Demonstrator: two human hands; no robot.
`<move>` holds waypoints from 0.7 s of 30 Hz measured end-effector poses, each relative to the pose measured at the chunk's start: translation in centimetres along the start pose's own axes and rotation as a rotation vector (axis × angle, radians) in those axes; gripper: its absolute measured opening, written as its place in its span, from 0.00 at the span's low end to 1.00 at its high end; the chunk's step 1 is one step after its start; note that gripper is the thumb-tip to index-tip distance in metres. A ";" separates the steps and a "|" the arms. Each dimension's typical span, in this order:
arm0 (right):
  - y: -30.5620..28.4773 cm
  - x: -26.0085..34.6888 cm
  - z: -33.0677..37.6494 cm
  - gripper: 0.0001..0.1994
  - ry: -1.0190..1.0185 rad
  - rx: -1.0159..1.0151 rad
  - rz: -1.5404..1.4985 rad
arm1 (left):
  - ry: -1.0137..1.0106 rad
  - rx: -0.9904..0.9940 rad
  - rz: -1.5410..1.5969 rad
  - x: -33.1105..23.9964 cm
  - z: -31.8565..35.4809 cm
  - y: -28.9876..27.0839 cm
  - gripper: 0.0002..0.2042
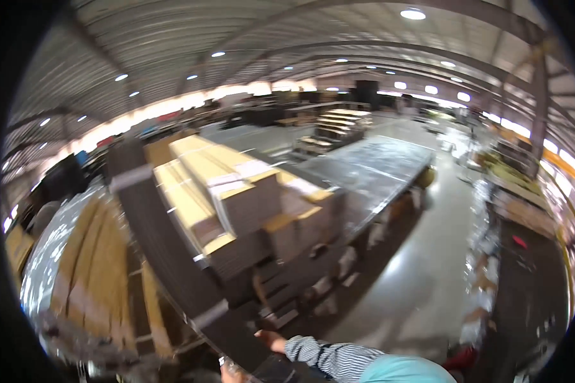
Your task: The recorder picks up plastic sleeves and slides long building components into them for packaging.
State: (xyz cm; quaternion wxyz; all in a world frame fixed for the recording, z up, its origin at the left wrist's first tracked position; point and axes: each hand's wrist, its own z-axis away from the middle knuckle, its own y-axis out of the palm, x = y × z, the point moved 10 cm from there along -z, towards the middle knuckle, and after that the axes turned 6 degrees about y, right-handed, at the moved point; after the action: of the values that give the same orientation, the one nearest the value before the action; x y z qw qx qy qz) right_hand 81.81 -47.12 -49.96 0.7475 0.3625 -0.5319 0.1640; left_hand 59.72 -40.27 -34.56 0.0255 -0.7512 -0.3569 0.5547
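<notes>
**Dark bundle at the hands, its handling apparently midway**

Beneath a broad ribbed roof, the handling looks to be under way rather than finished. The grey table runs off to the right, above a strip of shiny floor. At the table's near end stand long cartons with pale yellow tops, stacked side by side; to the far left lie brown boards, partly under clear film.

What seems done is the packing: the bundle is long, straight and bound by two pale bands. What seems left is settling it, since its near end is at the person's hands. Whether its far end rests on anything cannot be told, nor how much of its weight the person bears.

The bundle slants from the upper left, between boards and cartons, down to the person at the lower edge. The right hand, below a striped sleeve, is at the bundle's right side near that end; blur hides whether its fingers are closed on it. The left hand shows only in part, just beside the bundle's near end, and its grip cannot be told either.
</notes>
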 end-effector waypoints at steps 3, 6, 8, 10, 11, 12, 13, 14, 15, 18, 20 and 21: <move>6.8 6.2 3.2 0.13 -0.284 0.063 0.413 | -0.142 -0.370 0.077 -10.6 0.8 -8.0 0.22; 13.9 9.2 6.9 0.12 -0.144 0.339 0.062 | -0.373 -0.435 0.035 -16.1 3.3 -12.0 0.24; 16.4 12.3 10.0 0.11 -0.209 0.415 0.099 | -0.193 -0.439 -0.189 -17.5 4.5 -13.6 0.23; 15.1 11.3 12.5 0.07 0.040 0.317 0.002 | -0.265 -0.430 -0.244 -17.1 5.7 -12.9 0.24; 14.7 9.1 13.5 0.07 0.230 0.305 -0.204 | -0.421 -0.367 -0.251 -16.4 6.5 -12.2 0.24; 14.0 9.4 14.7 0.06 0.107 0.269 0.213 | -0.650 -0.234 -0.122 -14.7 7.7 -11.3 0.27; 13.9 9.6 15.0 0.06 -0.029 0.202 0.321 | -0.418 -0.325 -0.166 -18.7 6.8 -11.9 0.28; 13.4 9.3 14.7 0.05 -0.054 0.138 0.334 | -0.255 -0.300 -0.164 -17.2 7.4 -11.8 0.25; 13.0 9.7 14.4 0.05 -0.082 0.077 0.351 | -0.088 -0.278 -0.162 -15.7 8.1 -11.9 0.23; 15.1 13.8 13.9 0.04 -0.147 0.062 0.292 | -0.482 0.203 -0.171 -9.3 9.8 -11.2 0.09; 15.1 11.4 12.3 0.04 -0.005 0.101 0.238 | -0.082 0.252 -0.315 -11.6 8.9 -10.8 0.08; 15.5 11.0 12.4 0.04 0.075 0.122 0.110 | -0.046 0.323 -0.447 -13.1 8.2 -10.4 0.09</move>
State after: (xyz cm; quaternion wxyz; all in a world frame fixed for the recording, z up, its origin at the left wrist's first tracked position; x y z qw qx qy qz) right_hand 67.80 -46.97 -32.03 0.7334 0.3714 -0.5114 0.2504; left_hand 45.71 -42.89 -22.51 0.2584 -0.6272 -0.4211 0.6021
